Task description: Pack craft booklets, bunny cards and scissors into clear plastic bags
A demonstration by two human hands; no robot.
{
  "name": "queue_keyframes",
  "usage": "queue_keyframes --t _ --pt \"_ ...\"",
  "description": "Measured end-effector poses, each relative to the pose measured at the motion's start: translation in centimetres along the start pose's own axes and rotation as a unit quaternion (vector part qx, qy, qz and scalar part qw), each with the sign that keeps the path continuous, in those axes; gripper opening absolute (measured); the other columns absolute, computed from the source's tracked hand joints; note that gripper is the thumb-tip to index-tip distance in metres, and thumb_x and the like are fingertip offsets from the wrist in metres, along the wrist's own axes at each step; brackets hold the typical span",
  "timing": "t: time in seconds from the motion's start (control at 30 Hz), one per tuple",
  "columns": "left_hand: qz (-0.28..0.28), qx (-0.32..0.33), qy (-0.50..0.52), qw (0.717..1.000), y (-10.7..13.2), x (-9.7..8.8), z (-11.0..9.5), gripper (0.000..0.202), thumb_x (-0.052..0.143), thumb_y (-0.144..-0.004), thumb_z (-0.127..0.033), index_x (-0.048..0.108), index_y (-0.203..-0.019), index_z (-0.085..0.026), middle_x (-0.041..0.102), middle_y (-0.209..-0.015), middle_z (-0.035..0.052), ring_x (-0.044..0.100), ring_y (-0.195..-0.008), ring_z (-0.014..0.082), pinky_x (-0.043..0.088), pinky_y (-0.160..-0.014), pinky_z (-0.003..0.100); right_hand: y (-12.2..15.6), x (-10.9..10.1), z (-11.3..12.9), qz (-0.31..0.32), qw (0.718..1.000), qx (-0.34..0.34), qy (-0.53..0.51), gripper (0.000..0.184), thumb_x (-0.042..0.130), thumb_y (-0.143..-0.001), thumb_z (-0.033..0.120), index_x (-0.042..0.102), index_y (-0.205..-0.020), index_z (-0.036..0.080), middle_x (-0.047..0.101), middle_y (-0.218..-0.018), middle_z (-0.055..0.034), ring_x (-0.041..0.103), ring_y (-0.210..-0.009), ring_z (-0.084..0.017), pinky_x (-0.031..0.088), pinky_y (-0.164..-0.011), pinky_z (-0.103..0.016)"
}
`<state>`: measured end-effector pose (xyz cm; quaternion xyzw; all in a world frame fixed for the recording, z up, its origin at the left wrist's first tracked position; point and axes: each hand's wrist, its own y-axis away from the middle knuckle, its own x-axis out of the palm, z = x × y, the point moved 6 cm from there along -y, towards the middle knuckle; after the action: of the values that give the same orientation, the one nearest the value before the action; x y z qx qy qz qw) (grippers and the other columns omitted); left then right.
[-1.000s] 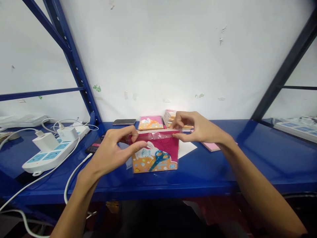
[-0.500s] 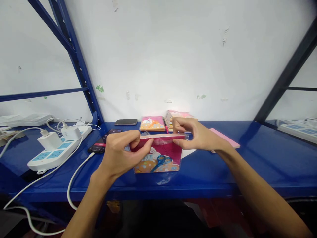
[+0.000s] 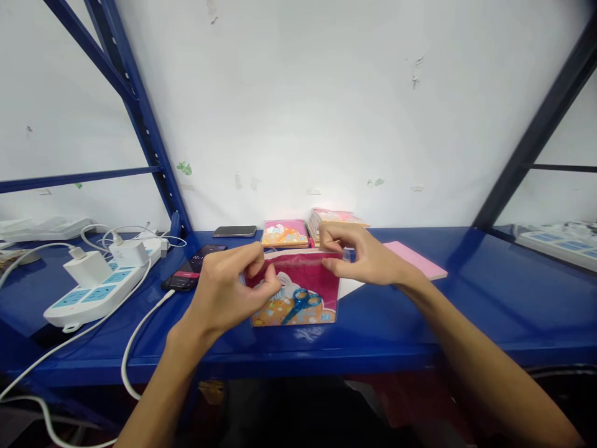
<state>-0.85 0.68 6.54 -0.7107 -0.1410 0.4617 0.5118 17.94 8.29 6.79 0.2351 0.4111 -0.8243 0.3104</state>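
A pink and orange paper pack [image 3: 301, 292] in a clear plastic sleeve stands upright on the blue shelf [image 3: 382, 323], printed with a rabbit and blue scissors. My left hand [image 3: 228, 289] pinches the pack's top left corner, fingers closed on it. My right hand [image 3: 361, 252] pinches the top right corner, thumb and fingers pressed on the plastic edge. Both hands hold the pack just in front of me.
Behind the pack lie another pink pack [image 3: 285, 233], a stack of packs [image 3: 336, 219], a pink sheet pile [image 3: 415, 260] and white paper [image 3: 349, 287]. Two phones [image 3: 193, 266] [image 3: 234, 231] lie to the left, beside a white power strip [image 3: 100, 283] with chargers and cables.
The pack was tipped back half a second ago and now stands more upright. My left thumb has shifted onto its front, and my right hand stays on the top right corner.
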Motion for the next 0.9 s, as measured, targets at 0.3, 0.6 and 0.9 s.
queue_keyframes --t 0.3,0.6,0.9 --pt "0.073 -0.078 0.029 0.994 0.0 -0.3 0.7 0.021 0.059 -0.082 -0.014 0.048 -0.096 -0.025 0.063 -0.076 -0.0062 0.057 -0.059 0.0120 0.043 -0.063 0.026 0.6 -0.6 -0.6 -0.005 1.000 0.022 -0.018 0.030 0.061 -0.078 0.011 0.034 -0.073 0.024 0.041 -0.075 0.0043 0.037 -0.069 -0.013 0.029 -0.060 -0.030" --pt "0.078 -0.074 0.045 0.993 -0.1 0.2 0.8 0.023 0.063 -0.088 -0.021 0.070 -0.110 -0.024 0.079 -0.091 -0.0026 0.072 -0.072 0.0152 0.051 -0.070 0.027 0.4 0.4 -0.2 -0.022 0.999 0.003 0.030 0.030 0.063 -0.080 0.016 0.035 -0.075 0.024 0.043 -0.078 0.0040 0.038 -0.070 -0.014 0.030 -0.064 -0.032" --pt "0.173 -0.144 0.091 0.970 -0.1 -0.8 1.7 0.047 0.050 -0.083 -0.013 0.076 -0.120 -0.027 0.081 -0.107 -0.0019 0.074 -0.084 0.0195 0.057 -0.075 0.029 0.6 -0.3 -0.8 -0.006 0.999 0.025 -0.020 0.021 0.058 -0.078 0.011 0.041 -0.082 0.024 0.046 -0.084 0.0029 0.043 -0.074 -0.014 0.036 -0.063 -0.031"
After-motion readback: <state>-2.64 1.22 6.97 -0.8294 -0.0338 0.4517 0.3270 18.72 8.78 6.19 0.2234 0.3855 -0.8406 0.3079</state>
